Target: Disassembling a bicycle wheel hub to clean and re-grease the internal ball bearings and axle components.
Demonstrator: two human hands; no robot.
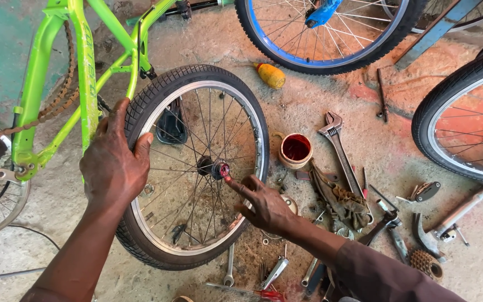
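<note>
A small black-tyred bicycle wheel (141,106) with a silver rim and thin spokes stands tilted in front of me. My left hand (113,162) grips its tyre at the upper left. My right hand (264,207) reaches through to the hub (217,168), its forefinger touching the reddish hub end. An upturned bright green bicycle frame (85,72) with a rusty chain (57,103) stands just left of the wheel.
On the concrete floor to the right lie an adjustable wrench (339,148), a cup of red liquid (296,150), a dirty rag (339,198), spanners, pliers and a sprocket (426,264). A yellow bottle (270,75), a blue-rimmed wheel (331,33) and another wheel (459,123) stand beyond.
</note>
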